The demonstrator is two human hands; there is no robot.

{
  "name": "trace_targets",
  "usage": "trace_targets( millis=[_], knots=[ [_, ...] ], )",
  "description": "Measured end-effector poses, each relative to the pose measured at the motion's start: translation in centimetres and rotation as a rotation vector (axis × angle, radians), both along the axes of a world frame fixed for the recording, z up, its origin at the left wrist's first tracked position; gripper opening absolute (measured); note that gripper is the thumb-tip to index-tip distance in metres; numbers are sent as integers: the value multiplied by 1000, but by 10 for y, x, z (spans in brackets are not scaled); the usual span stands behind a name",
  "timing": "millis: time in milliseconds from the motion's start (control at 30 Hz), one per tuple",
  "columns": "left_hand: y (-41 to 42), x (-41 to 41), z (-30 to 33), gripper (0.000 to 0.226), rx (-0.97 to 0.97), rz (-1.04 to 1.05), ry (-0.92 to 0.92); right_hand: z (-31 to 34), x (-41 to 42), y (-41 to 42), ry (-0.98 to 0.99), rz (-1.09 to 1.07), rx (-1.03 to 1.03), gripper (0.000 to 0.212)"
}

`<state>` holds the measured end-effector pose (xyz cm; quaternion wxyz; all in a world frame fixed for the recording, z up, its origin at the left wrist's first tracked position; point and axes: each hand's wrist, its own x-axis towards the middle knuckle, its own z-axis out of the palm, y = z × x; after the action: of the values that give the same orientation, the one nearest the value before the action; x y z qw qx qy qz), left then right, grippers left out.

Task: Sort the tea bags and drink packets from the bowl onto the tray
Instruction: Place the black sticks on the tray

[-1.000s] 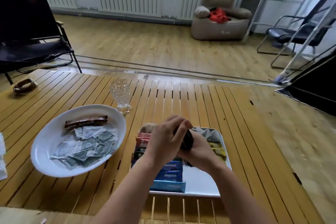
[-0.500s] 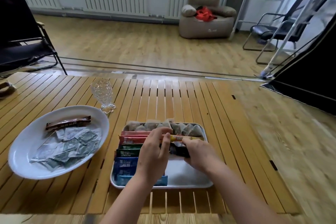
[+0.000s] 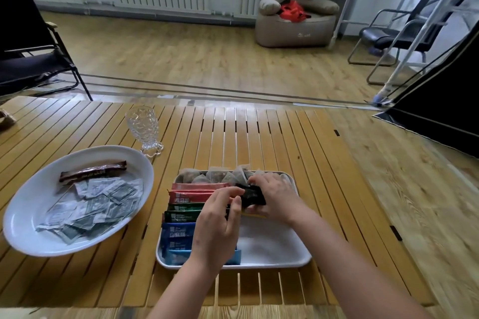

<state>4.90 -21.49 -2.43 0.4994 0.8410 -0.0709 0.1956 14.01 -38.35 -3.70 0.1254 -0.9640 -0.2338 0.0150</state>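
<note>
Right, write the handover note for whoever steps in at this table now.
Left hand and right hand: both pinch one small black drink packet over the white rectangular tray.
Done: red, green and blue stick packets lie in rows on the tray's left; mesh tea bags line its far edge.
Left: set the black packet down, then sort the long brown stick packet and the pale flat sachets from the white oval bowl.

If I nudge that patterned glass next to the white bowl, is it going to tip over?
Probably fairly easily. The glass stands upright, tall on a narrow foot, so a push near its rim would likely topple it. It appears empty, so likely light. The slatted table beneath may catch the foot if slid.
</note>
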Motion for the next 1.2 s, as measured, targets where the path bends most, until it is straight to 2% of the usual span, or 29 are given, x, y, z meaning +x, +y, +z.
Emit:
trace_targets(
  millis=[67,133,433,800,933,1200],
  knots=[
    [3,0,-2,32,-12,2,4,-11,-4,-2,36,-31,57,77],
    [7,1,-4,34,-24,10,2,-19,-10,-6,7,-39,78,83],
    [15,2,-4,30,-43,45,5,-16,-11,-16,-42,17,-97,64],
    [18,1,-4,29,-51,57,8,-5,-18,-29,-72,63,-98,104],
    [21,0,-4,31,-63,64,8,-7,-31,-47,-97,24,-10,103],
    [16,0,-3,30,-41,42,19,-8,-37,-49,-92,-13,-51,97]
  ],
)
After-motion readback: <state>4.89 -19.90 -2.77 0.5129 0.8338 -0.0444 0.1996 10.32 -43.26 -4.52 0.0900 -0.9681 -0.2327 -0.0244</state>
